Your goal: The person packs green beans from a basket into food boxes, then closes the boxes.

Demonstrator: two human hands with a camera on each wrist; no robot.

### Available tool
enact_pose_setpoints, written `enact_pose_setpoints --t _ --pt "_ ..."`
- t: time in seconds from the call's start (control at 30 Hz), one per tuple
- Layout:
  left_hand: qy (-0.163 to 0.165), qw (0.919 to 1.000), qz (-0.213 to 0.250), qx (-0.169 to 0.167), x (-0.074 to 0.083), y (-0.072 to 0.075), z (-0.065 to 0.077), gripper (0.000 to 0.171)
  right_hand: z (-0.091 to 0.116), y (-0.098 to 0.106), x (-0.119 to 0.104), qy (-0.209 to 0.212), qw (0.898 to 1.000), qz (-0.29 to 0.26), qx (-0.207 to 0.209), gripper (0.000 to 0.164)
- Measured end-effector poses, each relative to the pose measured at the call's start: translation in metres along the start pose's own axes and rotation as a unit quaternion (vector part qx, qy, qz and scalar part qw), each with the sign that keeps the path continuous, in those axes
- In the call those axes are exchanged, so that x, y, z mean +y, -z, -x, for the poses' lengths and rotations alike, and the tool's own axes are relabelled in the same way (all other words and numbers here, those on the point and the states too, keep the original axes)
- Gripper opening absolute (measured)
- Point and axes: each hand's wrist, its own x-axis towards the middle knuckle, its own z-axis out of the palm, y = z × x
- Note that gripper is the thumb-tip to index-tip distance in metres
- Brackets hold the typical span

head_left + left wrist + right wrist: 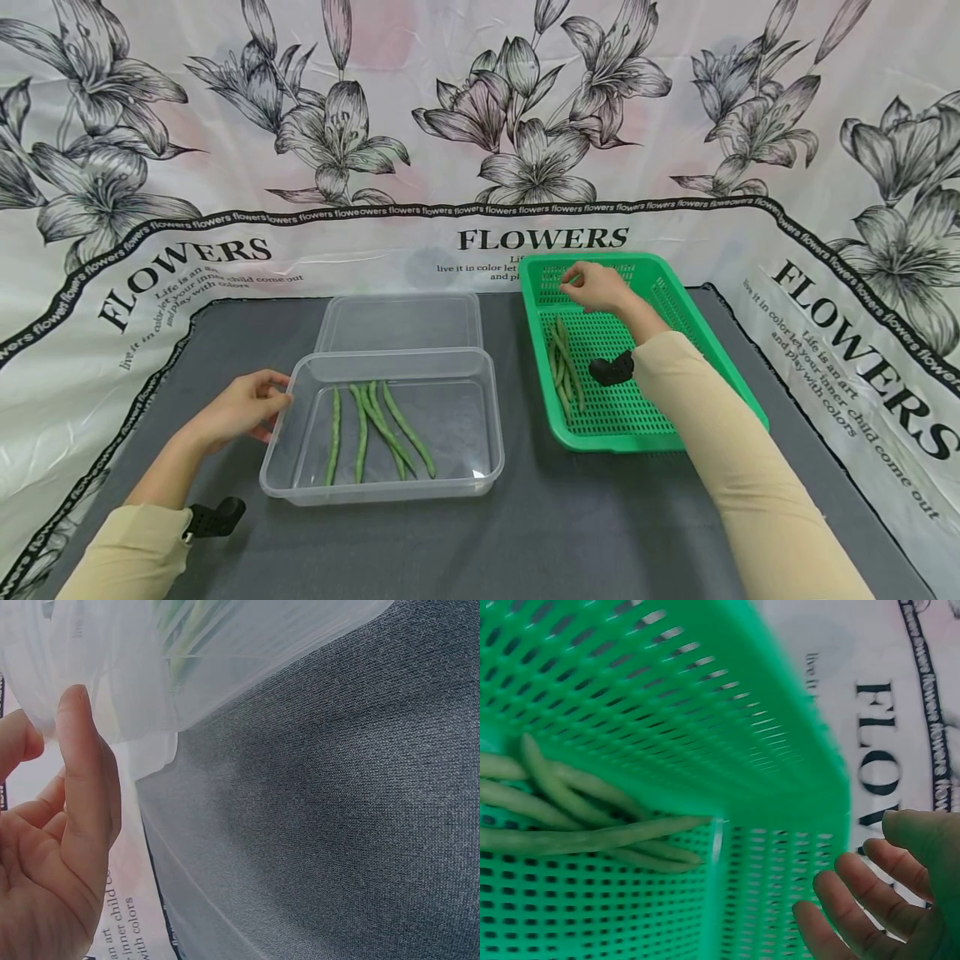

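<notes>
My left hand [243, 407] is at the left side of a clear plastic box [474, 493], its fingertips right at the rim. In the left wrist view, its fingers [84, 776] extend toward the box's outer wall. Several green beans [362, 437] lie in the box, roughly parallel and pointing away from me. My right hand [596, 287] hovers over the far part of a green basket [558, 439], holding nothing; the right wrist view shows its fingers [870, 896] loosely bent and apart. More green beans [564, 367] lie bunched along the basket's left side.
A clear lid [401, 321] lies flat behind the box. Grey cloth [480, 558] covers the table, and a floral-printed sheet [360, 242] rises at the back and sides. A dark wrist device [611, 368] on the right arm hangs over the basket.
</notes>
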Motion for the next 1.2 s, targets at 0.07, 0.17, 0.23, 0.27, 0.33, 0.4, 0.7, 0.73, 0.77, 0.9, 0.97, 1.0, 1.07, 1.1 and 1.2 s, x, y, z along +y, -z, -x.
enact_pose_setpoints --t 0.07,0.17,0.23,0.27,0.33,0.4,0.7,0.73,0.77,0.9,0.97,1.0,1.07,1.1,1.2 --pt "-0.001 1.0000 -0.001 0.000 0.000 0.000 0.000 0.047 0.002 -0.006 0.006 -0.008 1.000 -0.015 -0.006 0.037" --pt "-0.001 1.0000 -0.004 0.000 0.000 0.000 0.000 0.047 0.003 -0.015 0.013 -0.023 0.999 -0.040 -0.017 0.038" --pt "0.000 1.0000 -0.005 0.000 -0.001 0.000 0.000 0.047 0.004 -0.020 0.018 -0.029 0.998 -0.048 -0.023 0.038" --pt "0.000 1.0000 -0.005 0.000 -0.001 0.000 0.000 0.047 0.004 -0.023 0.020 -0.032 0.998 -0.050 -0.026 0.039" --pt "0.001 1.0000 -0.004 0.000 -0.001 0.000 0.000 0.047 0.004 -0.028 0.022 -0.039 0.997 -0.056 -0.031 0.039" --pt "0.000 1.0000 -0.004 0.000 -0.001 0.000 0.001 0.047 0.006 -0.033 0.025 -0.046 0.996 -0.063 -0.036 0.039" --pt "0.000 1.0000 -0.003 0.000 -0.001 0.000 0.001 0.046 0.011 -0.049 0.031 -0.076 0.990 -0.103 -0.057 0.036" --pt "0.000 1.0000 -0.003 0.000 -0.001 0.000 0.001 0.046 0.011 -0.050 0.032 -0.076 0.989 -0.109 -0.060 0.036" --pt "-0.001 1.0000 -0.003 0.000 -0.002 0.000 0.001 0.046 0.012 -0.051 0.034 -0.079 0.988 -0.113 -0.063 0.036" --pt "-0.001 1.0000 -0.005 0.000 -0.002 0.000 0.001 0.046 0.013 -0.055 0.038 -0.085 0.985 -0.130 -0.076 0.036" --pt "-0.002 1.0000 -0.005 -0.001 -0.002 0.001 0.001 0.046 0.015 -0.057 0.038 -0.091 0.984 -0.134 -0.077 0.035" --pt "-0.001 1.0000 -0.005 0.000 -0.002 0.001 0.001 0.046 0.016 -0.058 0.037 -0.093 0.984 -0.134 -0.078 0.034" --pt "-0.001 1.0000 -0.006 0.000 -0.003 0.001 0.000 0.046 0.017 -0.060 0.036 -0.093 0.983 -0.135 -0.083 0.033" --pt "0.000 1.0000 -0.006 0.000 -0.003 0.001 0.000 0.046 0.018 -0.061 0.036 -0.094 0.983 -0.135 -0.085 0.032" --pt "0.001 1.0000 -0.008 -0.001 -0.003 0.001 -0.001 0.046 0.021 -0.065 0.036 -0.095 0.981 -0.136 -0.099 0.029"
